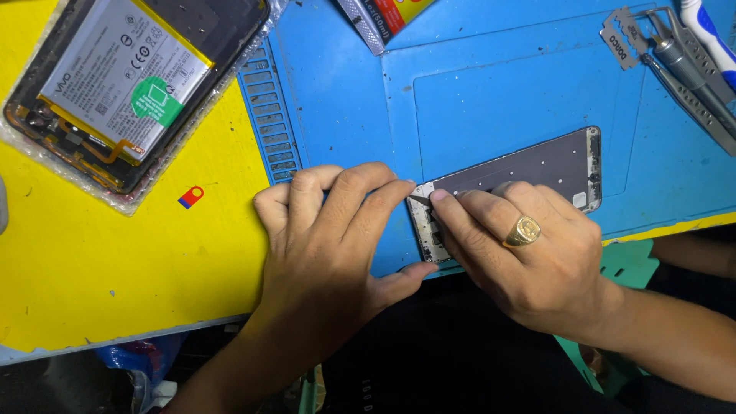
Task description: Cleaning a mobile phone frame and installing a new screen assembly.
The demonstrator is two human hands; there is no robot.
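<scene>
Two hands are working one flat grey metal phone frame [529, 165] lying on the blue rubbery mat [345, 100]: left hand [330, 238] fingers pressing its end, right hand [529, 253] pinching a thin blade [420, 199].

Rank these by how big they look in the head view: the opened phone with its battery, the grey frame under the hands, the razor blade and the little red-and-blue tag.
1. Opened phone, cut off by the picture's edge
2. Grey frame, partly hidden by the hands
3. Razor blade
4. Red-and-blue tag
</scene>
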